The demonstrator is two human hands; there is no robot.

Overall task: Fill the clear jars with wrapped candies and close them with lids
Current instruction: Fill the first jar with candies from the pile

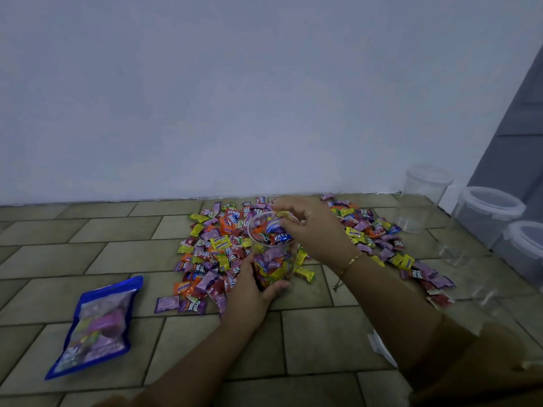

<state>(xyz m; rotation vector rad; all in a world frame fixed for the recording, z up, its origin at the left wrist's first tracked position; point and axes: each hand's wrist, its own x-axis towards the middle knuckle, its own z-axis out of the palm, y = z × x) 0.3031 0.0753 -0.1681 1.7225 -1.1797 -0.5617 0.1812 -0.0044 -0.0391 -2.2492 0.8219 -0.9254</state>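
A clear jar [271,254], nearly full of wrapped candies, stands tilted on the tiled floor amid a wide pile of loose wrapped candies [214,245]. My left hand [249,292] grips the jar's lower part from the left. My right hand [308,227] hovers over the jar's open mouth, its fingers curled down around candies at the rim. Three empty clear jars with lids on stand at the right: one [420,198], a second [482,215] and a third [526,248].
A blue candy bag [97,324] lies on the floor at the left. A white wall runs behind the pile. More clear plastic pieces [458,254] lie near the right edge. A white lid [382,348] peeks out under my right forearm.
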